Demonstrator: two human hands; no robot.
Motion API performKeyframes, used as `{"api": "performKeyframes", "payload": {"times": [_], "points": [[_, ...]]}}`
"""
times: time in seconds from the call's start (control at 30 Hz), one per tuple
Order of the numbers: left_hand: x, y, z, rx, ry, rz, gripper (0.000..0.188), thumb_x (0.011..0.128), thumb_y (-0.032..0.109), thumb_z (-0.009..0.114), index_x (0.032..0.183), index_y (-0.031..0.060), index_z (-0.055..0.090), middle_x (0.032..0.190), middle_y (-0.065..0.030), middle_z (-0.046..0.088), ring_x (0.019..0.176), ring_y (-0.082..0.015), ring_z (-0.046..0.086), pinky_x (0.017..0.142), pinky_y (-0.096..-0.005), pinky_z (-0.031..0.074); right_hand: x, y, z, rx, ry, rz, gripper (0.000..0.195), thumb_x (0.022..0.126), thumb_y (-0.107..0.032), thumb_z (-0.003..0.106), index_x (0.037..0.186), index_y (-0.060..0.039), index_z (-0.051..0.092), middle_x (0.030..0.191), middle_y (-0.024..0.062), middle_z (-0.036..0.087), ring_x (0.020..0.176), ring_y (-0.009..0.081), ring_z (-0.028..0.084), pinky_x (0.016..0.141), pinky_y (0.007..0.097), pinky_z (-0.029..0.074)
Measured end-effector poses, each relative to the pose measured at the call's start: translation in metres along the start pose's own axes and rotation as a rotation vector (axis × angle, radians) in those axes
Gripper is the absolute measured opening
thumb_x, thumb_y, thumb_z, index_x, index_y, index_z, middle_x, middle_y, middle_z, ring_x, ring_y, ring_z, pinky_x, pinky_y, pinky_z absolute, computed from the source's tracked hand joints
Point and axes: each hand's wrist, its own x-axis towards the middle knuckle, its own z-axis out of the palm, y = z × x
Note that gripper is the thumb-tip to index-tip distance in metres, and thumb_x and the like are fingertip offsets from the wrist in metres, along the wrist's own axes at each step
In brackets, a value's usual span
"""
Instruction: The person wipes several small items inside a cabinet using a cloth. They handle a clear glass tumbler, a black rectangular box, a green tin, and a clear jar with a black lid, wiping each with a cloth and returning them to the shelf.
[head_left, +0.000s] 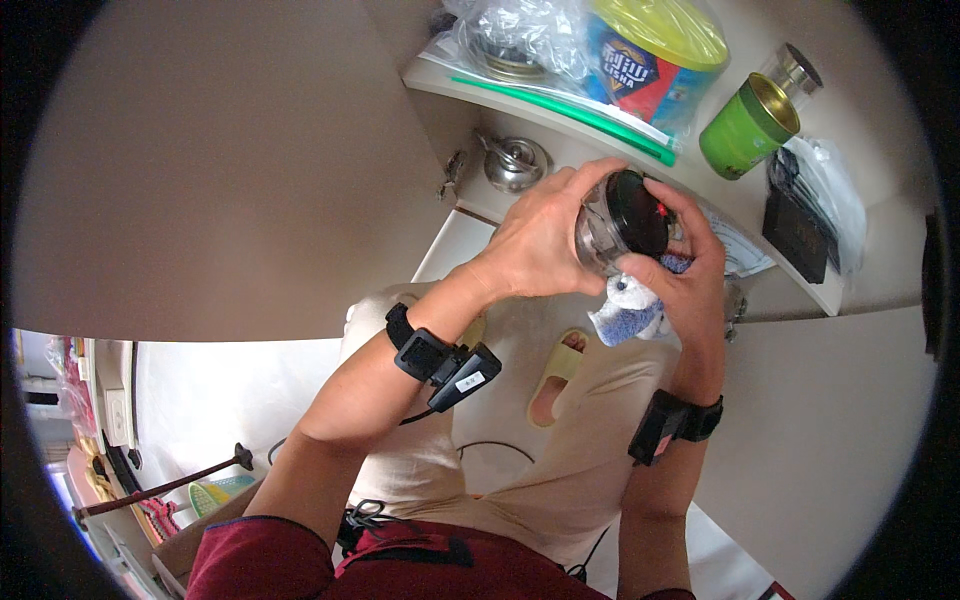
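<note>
My left hand (544, 229) grips a clear jar (598, 232) around its side, tilted so that its black lid (636, 214) faces right. The thumb and fingers of my right hand (686, 274) press on the lid's edge from the other side. A blue and white cloth (631, 311) hangs from beneath my right palm, bunched against the jar. Part of the cloth is hidden by that hand. Both hands are in front of an opened cabinet, just below the front edge of its shelf (551, 112). The jar's contents are not plain to see.
On the shelf are a tub with a yellow lid (660, 52) in clear plastic, a green tin (746, 127), a clear container (795, 75) and a black box (796, 232). A metal teapot (516, 161) sits lower inside. Cabinet doors (225, 172) stand out on both sides.
</note>
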Motion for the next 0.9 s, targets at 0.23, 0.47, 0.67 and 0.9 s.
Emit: {"api": "performKeyframes", "payload": {"times": [0.23,0.47,0.67,0.9], "points": [[-0.0011,-0.0030,0.0014,0.056,-0.012,0.083,0.093,0.048,0.016,0.077,0.132,0.0106,0.038,0.100,-0.0181,0.057,0.098,-0.0374,0.054,0.086,-0.0423,0.045,-0.0008,-0.0014,-0.0033,-0.045,-0.019,0.030,0.070,0.057,-0.011,0.085,0.121,-0.0046,0.056,0.117,0.0106,0.059,0.102,0.0182,0.060,0.078,0.0301,0.054],[-0.0013,-0.0068,0.0025,0.057,-0.014,0.063,0.095,0.048,0.016,0.076,0.134,0.0108,0.037,0.103,-0.0180,0.056,0.100,-0.0376,0.053,0.089,-0.0424,0.043,-0.0006,-0.0009,0.0004,-0.066,0.043,-0.007,0.071,0.056,-0.011,0.085,0.120,-0.0046,0.056,0.115,0.0097,0.060,0.102,0.0181,0.060,0.080,0.0299,0.053],[-0.0028,-0.0052,0.0042,-0.014,0.007,0.058,0.093,0.050,0.014,0.076,0.134,0.0102,0.036,0.108,-0.0182,0.055,0.104,-0.0382,0.052,0.090,-0.0426,0.044,-0.0036,-0.0018,0.0043,-0.027,0.064,0.039,0.072,0.056,-0.009,0.085,0.121,-0.0043,0.055,0.116,0.0091,0.059,0.102,0.0172,0.060,0.079,0.0296,0.053],[-0.0002,-0.0035,-0.0049,-0.351,-0.054,-0.034,0.099,0.050,0.012,0.082,0.136,0.0096,0.034,0.127,-0.0096,0.048,0.122,-0.0221,0.044,0.105,-0.0337,0.032,-0.0023,-0.0043,-0.0017,0.058,0.096,-0.019,0.066,0.063,-0.010,0.080,0.123,-0.0072,0.056,0.118,0.0086,0.059,0.100,0.0158,0.059,0.077,0.0270,0.052]]}}
